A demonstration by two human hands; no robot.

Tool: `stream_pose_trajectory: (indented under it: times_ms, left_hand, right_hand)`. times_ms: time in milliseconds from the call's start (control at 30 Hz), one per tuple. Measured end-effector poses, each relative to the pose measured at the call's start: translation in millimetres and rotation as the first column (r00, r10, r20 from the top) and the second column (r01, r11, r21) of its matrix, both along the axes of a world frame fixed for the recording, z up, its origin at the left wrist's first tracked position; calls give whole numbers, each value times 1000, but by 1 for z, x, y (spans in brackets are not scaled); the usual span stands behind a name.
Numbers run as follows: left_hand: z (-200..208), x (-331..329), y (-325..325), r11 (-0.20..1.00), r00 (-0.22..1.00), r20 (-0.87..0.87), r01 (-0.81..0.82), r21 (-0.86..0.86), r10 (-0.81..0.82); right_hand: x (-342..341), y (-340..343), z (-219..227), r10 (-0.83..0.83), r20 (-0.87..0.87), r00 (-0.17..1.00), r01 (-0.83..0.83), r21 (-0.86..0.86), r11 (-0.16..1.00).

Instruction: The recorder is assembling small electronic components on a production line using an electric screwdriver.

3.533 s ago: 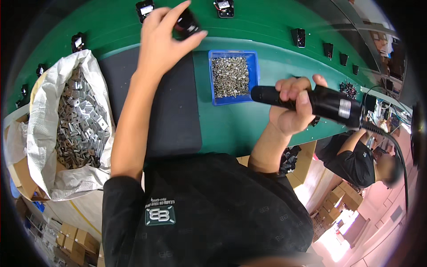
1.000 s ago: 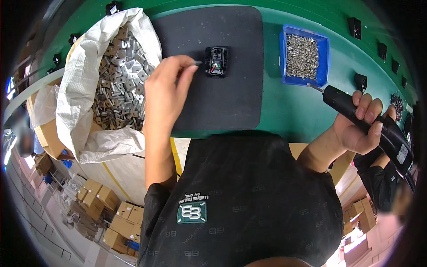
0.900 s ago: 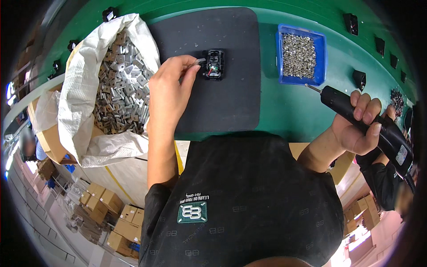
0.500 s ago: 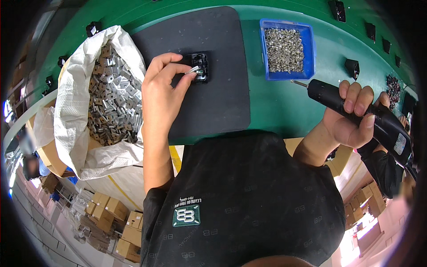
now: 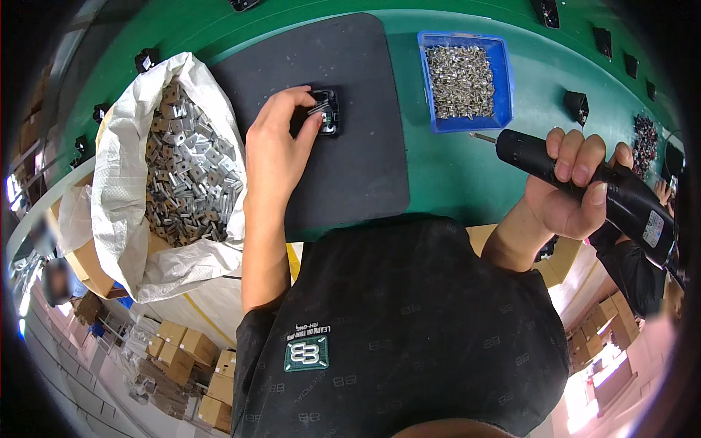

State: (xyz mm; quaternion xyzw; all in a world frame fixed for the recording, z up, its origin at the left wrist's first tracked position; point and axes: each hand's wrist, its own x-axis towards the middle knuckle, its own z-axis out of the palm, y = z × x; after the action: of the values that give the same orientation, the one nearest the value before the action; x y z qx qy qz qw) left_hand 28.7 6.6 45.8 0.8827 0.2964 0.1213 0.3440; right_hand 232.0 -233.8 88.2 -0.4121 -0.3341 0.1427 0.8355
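Observation:
My left hand (image 5: pixel 276 150) pinches a small silver metal plate (image 5: pixel 319 109) between thumb and fingers, at the left side of an open black plastic housing (image 5: pixel 335 129). The fingers partly cover both, so I cannot tell whether the plate is seated. The housing lies on a dark grey mat (image 5: pixel 350 182). Off to the right, my right hand (image 5: pixel 573 182) is wrapped round a black electric screwdriver (image 5: pixel 635 208). Its bit points left, in the air near the blue bin, apart from the housing.
A blue bin (image 5: pixel 504 91) of screws (image 5: pixel 460 82) stands right of the mat. On the left is a white woven sack (image 5: pixel 117 197) full of metal plates (image 5: pixel 191 164). Black housings (image 5: pixel 576 106) sit about the green table. Another person's sleeve (image 5: pixel 629 277) shows at far right.
My left hand has shifted a little, its fingers now closer in over the housing's left side with the plate. The screwdriver stays in my right hand, almost unmoved. The view has shifted slightly.

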Motion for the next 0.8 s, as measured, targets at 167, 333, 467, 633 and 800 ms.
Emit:
stream_pose_trajectory:
  times_ms: [167,333,467,633,800]
  left_hand:
    - [10,8,1,985,994,-79,-84,-152,72]
    - [1,3,3,997,997,-14,70,-26,-70]
    - [-4,1,1,999,999,25,33,-41,-32]
    - [-1,-1,-2,995,999,-17,30,-96,-32]
    - [-5,-1,-1,991,1000,-7,25,-128,-26]
  right_hand:
    - [-4,6,2,1,-14,1000,-1,-3,1000]
    - [-6,8,5,42,-10,999,-42,19,999]
    - [-9,11,6,51,-24,998,-50,15,999]
    - [-14,18,12,146,-30,989,-146,-14,989]
    - [-19,23,10,120,-39,992,-118,36,992]
